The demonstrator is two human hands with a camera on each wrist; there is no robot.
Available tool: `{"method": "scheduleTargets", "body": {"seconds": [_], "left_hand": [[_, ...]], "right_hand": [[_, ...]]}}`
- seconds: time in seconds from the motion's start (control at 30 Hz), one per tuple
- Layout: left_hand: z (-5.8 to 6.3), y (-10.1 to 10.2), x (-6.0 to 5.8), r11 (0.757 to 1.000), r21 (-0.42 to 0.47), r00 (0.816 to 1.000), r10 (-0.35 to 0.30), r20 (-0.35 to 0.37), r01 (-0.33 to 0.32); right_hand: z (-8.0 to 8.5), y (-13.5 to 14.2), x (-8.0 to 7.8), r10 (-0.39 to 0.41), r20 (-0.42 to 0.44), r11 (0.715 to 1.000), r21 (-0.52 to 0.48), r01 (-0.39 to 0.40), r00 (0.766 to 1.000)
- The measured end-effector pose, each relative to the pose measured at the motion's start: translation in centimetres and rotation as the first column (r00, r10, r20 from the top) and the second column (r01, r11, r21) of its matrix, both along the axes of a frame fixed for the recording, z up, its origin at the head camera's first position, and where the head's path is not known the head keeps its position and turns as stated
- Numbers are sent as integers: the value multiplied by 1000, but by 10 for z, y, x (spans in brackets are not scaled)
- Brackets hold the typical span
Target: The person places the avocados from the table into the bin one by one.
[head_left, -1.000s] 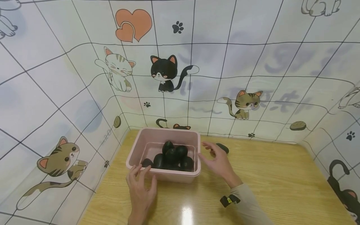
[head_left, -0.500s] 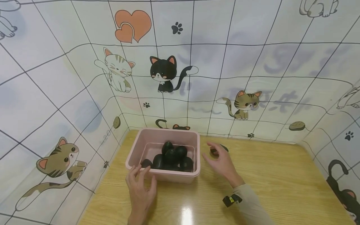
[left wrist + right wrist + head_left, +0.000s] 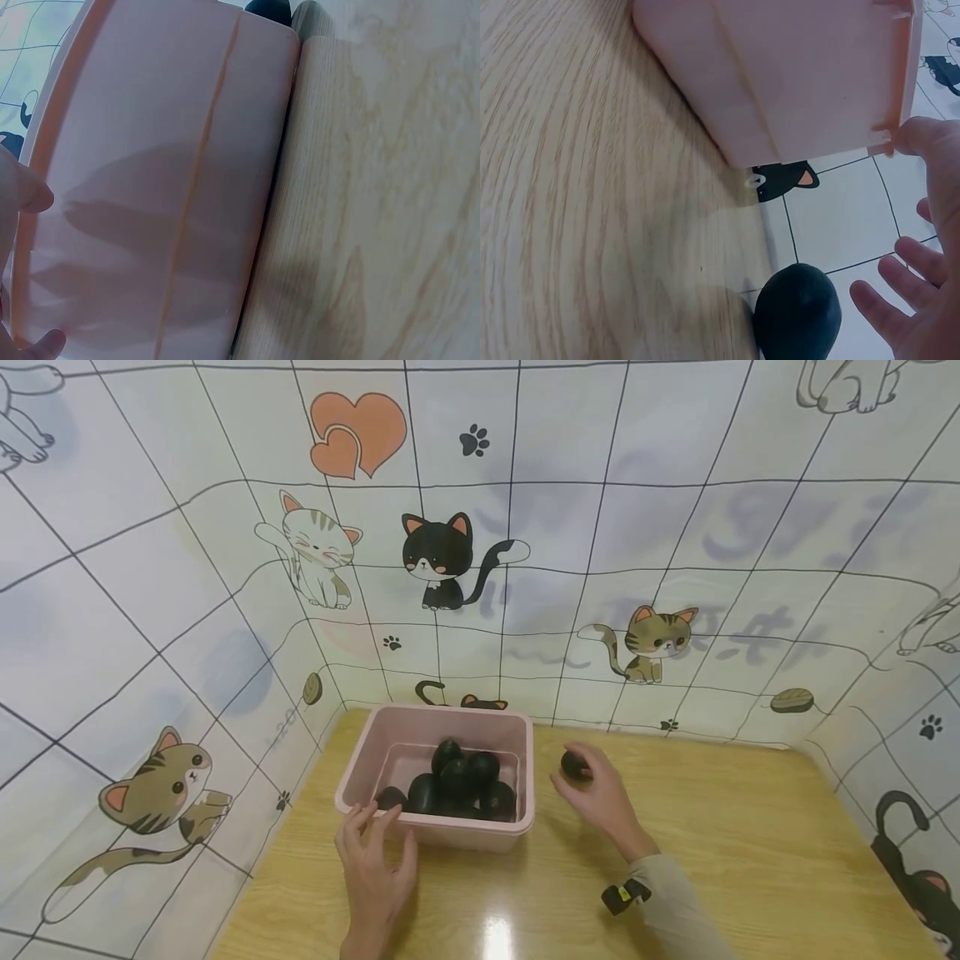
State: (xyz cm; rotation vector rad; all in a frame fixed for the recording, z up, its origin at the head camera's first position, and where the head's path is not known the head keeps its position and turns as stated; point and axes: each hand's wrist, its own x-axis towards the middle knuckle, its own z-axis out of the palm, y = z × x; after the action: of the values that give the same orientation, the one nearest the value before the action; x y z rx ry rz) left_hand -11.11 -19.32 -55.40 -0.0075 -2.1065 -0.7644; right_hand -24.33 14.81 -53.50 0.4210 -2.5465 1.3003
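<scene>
In the head view a pink plastic bin [image 3: 465, 835] holds several dark green avocados [image 3: 453, 779]. My left hand [image 3: 377, 864] rests its fingertips on the bin's near rim at the left corner. To the right of the bin, my right hand [image 3: 603, 797] is spread around another avocado [image 3: 574, 766] on the table. The right wrist view shows this avocado [image 3: 798, 311] apart from the fingers [image 3: 881, 311], with the thumb held well away from them. In the left wrist view a fingertip [image 3: 36, 193] is at the bin's rim.
The wooden table [image 3: 750, 852] extends right of the bin. A wall covering [image 3: 570, 527] with cartoon cats and grid lines stands behind and at both sides. A black strap device [image 3: 625, 895] is on the right wrist.
My right hand has moved right, away from the bin's side, to the loose avocado, its fingers now around it. The left hand has stayed on the rim.
</scene>
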Motion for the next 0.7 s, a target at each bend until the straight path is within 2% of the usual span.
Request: {"method": "scheduleTargets", "body": {"seconds": [0.17, 0.4, 0.7], "left_hand": [[-2, -1, 1, 1000, 10, 1000, -3, 11, 2], [-2, -2, -1, 1000, -4, 999, -11, -41, 10], [-3, -2, -2, 1000, -3, 997, -12, -76, 12]], "right_hand": [[-5, 4, -3, -21, 7, 1000, -18, 21, 1000], [-8, 10, -6, -44, -9, 999, 2, 44, 999], [-15, 18, -10, -126, -15, 988, 87, 127, 992]]}}
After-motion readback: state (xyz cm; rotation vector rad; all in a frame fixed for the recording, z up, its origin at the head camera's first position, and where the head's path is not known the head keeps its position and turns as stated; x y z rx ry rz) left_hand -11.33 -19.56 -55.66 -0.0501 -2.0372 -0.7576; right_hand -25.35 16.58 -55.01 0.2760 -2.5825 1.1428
